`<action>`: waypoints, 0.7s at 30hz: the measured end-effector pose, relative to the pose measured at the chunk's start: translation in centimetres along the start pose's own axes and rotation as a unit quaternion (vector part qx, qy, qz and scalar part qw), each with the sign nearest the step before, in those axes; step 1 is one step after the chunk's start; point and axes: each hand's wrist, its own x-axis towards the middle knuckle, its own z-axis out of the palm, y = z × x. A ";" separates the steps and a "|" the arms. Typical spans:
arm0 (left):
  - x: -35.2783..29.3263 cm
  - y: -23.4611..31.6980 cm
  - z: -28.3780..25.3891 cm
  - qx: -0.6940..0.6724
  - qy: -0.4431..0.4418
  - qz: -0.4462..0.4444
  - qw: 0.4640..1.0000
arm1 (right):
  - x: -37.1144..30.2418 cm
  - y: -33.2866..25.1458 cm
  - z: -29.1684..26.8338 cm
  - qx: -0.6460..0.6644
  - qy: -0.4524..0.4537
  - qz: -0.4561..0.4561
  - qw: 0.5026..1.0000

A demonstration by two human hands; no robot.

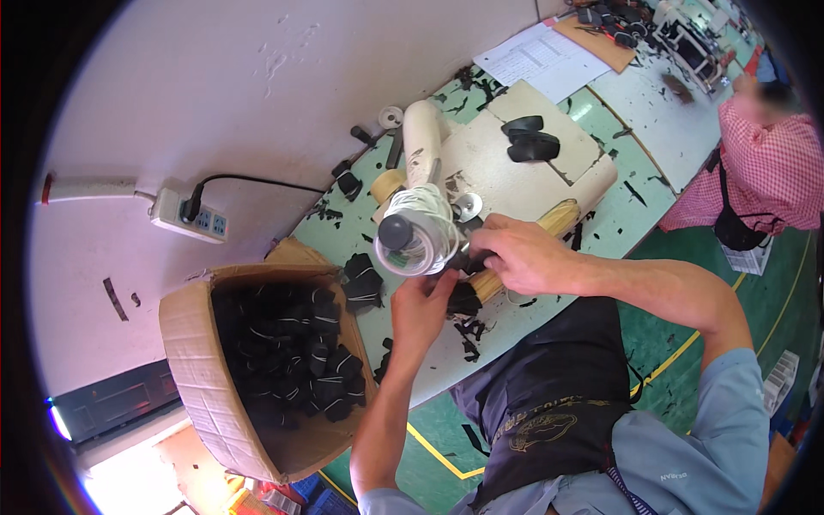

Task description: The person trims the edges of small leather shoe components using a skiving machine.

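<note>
At the left, a white power strip (206,220) with a black plug is fixed to the wall, and below it a cardboard box (184,369) stands open, heaped with black bundles (296,352) tied with pale bands. One dark bundle (362,281) rests on the pale green table (524,311), just beside the box's right rim. A roll of tan tape (388,185) lies near the cream sewing machine (422,142), where a tangle of white cord (425,204) hangs above a dark round knob (396,232). Below the cord, the left hand (416,309) points its thumb up to the near left side of a small dark piece (464,260); its other fingertips are hidden, so how tightly they close cannot be told. The dark piece sits between the two hands, beside the left thumb and under the bent fingertips of the right hand (524,253), which are drawn narrow and pinch it. A straw-coloured ribbed roll (559,219) runs beneath the right hand along the machine's near edge. Farther right are black curved pieces (532,142) on the machine bed, printed paper sheets (541,64), and a co-worker (768,167) in pink checks.
</note>
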 end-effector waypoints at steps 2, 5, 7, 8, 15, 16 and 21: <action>-0.5 -0.1 -0.9 -0.068 -0.061 -0.068 0.994 | -0.2 0.4 -0.1 0.023 0.012 0.019 0.999; -1.0 -0.9 -1.1 -0.170 -0.075 -0.038 0.982 | -0.6 1.0 -0.6 0.024 0.000 0.022 0.999; -0.7 -1.3 -0.8 -0.091 -0.014 -0.026 0.995 | -0.8 1.2 -0.9 -0.006 -0.022 0.026 0.999; -0.5 -1.3 -0.5 -0.099 -0.016 -0.010 0.995 | -0.8 1.2 -1.0 0.008 -0.045 0.023 0.999; -0.6 0.2 0.4 -0.041 0.010 -0.030 0.999 | -0.1 0.2 -0.1 0.017 0.011 0.006 1.000; -1.0 0.2 0.1 -0.063 0.011 0.003 0.998 | -0.3 0.2 -0.3 0.012 0.012 0.014 1.000; -2.9 -0.3 -1.0 -0.120 0.005 -0.058 0.991 | -2.5 0.0 -0.9 0.272 -0.075 0.099 0.954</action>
